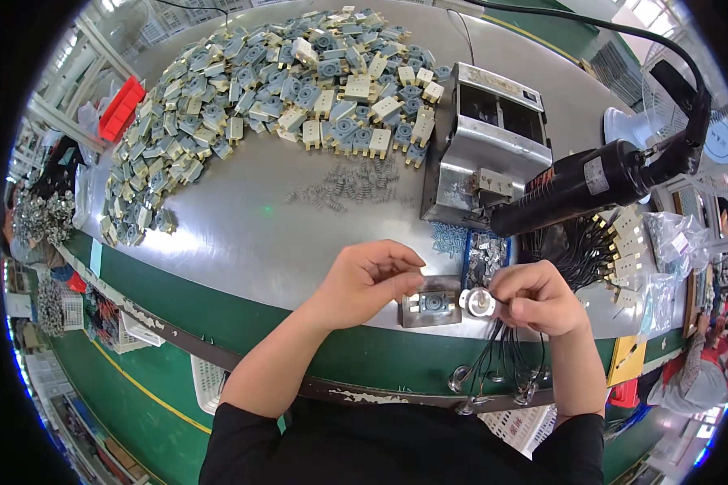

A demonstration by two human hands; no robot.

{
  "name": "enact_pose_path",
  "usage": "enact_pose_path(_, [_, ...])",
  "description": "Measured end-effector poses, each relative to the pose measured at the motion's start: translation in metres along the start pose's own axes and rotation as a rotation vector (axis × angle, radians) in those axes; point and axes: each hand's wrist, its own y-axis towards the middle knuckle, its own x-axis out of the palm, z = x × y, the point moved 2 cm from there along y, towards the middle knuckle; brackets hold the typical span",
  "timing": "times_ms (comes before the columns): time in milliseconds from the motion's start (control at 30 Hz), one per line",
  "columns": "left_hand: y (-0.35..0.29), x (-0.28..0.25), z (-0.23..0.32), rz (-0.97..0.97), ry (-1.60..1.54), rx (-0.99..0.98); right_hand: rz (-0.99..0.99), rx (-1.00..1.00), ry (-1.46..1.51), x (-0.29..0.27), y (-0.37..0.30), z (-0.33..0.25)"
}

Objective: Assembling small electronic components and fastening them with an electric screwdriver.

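Note:
My left hand [370, 283] hovers just left of a small metal fixture block [408, 319], its thumb and index finger curled toward each other. Whatever may be pinched between them is too small to make out. In the block sits a grey-blue plastic housing [435, 302] with a round centre. My right hand [546, 297] is closed on a round white-and-metal socket with side ears [479, 303], held at the block's right side. Black wires [510, 347] hang below that hand over the table edge, with metal pieces [459, 378] at their lower ends.
A large heap of grey and beige housings [299, 89] covers the back left. Loose springs [364, 182] lie before it. A metal screw feeder [493, 137], a black electric screwdriver [574, 186], a blue tray of metal parts [487, 257] and cabled beige pieces [625, 242] stand right.

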Motion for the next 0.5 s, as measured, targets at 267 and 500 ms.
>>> enact_pose_path(267, [0.004,0.01,0.001,0.044,0.06,-0.077,-0.037,-0.109,0.134,-0.018,-0.006,0.017])
enact_pose_path(500, [0.009,0.018,0.003,-0.014,0.39,0.238,0.142,-0.086,0.25,-0.015,-0.006,0.036])
